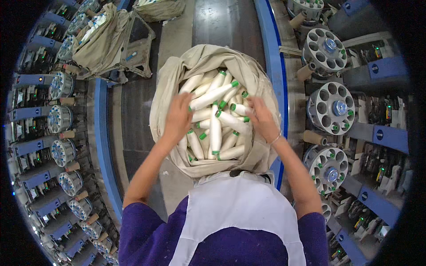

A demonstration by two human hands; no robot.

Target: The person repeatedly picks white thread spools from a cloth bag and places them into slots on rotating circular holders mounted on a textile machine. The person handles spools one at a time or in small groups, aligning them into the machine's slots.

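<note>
A large beige cloth sack (166, 80) stands in front of me, its top rolled back around a heap of white yarn bobbins (216, 133) with green tube ends. Over the left side of the heap is my left hand (178, 116), blurred, beside the lower end of a long slanting bobbin (211, 96). Its fingertips are too smeared to show a grip. On the right, my right hand (265, 119) has thumb and fingers around the outer end of another bobbin (241, 109), whose green end points left.
Winding machines with round bobbin magazines (331, 108) line the right side; another row (61, 119) runs along the left. Blue rails (104, 146) border the aisle. A cart with a cloth liner (100, 53) holds more bobbins at the far left.
</note>
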